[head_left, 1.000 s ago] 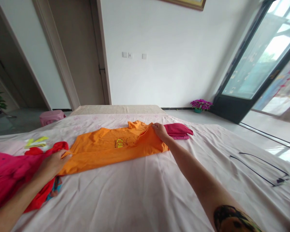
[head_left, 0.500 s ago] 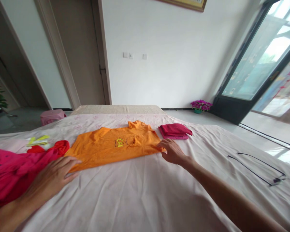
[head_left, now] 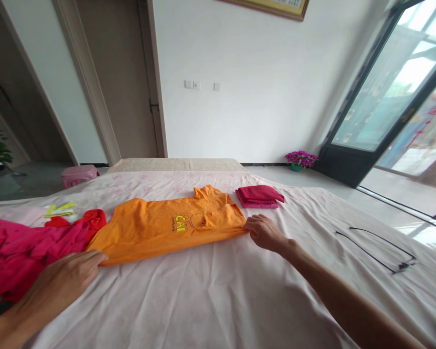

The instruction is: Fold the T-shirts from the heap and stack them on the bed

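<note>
An orange T-shirt [head_left: 152,228] with yellow lettering and a printed figure lies sideways on the bed, its collar toward the right. My left hand [head_left: 70,271] pinches its near left corner at the hem. At the opposite end, my right hand [head_left: 267,232] grips the near right corner, by the shoulder. The near edge is drawn fairly straight between both hands. Just beyond my right hand sits a folded dark red garment [head_left: 259,195]. Beside my left hand is a heap of crumpled pink clothes [head_left: 18,252], with a red piece [head_left: 94,220] at its edge.
A pale sheet [head_left: 203,300] covers the bed. Black-framed glasses [head_left: 381,249] lie on it at the right. A yellow-and-white item [head_left: 61,210] rests behind the pink heap. On the floor stand a pink stool [head_left: 79,175] and purple flowers [head_left: 301,158] in a pot.
The shirt's near part has been laid over flat. My right hand let go of the upper edge, came nearer and gripped the near right corner; my left hand regripped the near left corner.
</note>
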Demonstrator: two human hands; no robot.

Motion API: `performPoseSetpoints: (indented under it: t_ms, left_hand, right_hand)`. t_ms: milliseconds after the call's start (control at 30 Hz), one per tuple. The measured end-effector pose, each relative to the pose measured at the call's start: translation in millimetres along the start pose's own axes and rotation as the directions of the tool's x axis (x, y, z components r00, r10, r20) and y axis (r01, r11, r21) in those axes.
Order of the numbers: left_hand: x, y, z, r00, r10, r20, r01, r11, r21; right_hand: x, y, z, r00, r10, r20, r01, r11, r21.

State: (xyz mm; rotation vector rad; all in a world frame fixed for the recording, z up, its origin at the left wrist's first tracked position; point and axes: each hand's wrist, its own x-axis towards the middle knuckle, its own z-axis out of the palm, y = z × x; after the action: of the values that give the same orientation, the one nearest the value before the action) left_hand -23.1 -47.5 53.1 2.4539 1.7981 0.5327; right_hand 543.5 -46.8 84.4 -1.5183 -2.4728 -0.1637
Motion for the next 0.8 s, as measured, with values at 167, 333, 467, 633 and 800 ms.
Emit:
performPoseSetpoints:
  t_ms: [167, 333, 467, 633, 800]
  left_hand:
    - [8, 21, -1.3, 0.990, -0.064, 0.126, 0.060, 0.997, 0.041]
    - [43, 65, 2.3, 0.991, -0.008, 0.133, 0.009, 1.000, -0.009]
    - [59, 81, 34.7, 0.997, 0.060, 0.054, -0.058, 0.998, -0.025]
    - [53, 76, 67.3, 0.993, 0.114, 0.042, -0.117, 0.989, 0.088]
    - [55, 66, 66.9, 0.989, 0.038, 0.146, -0.057, 0.990, 0.129]
  right_hand:
    - [6, -4, -16, 0.972, 0.233, 0.025, -0.234, 0.966, 0.107]
    - [56, -16, -17, 0.946, 0.323, -0.020, -0.317, 0.939, 0.135]
    - [90, -34, 3, 0.946, 0.324, -0.004, -0.320, 0.935, 0.152]
    - [104, -50, 30, 0.993, 0.122, -0.006, -0.121, 0.987, 0.108]
    - [111, -46, 42, 0.987, 0.150, 0.052, -0.155, 0.984, 0.089]
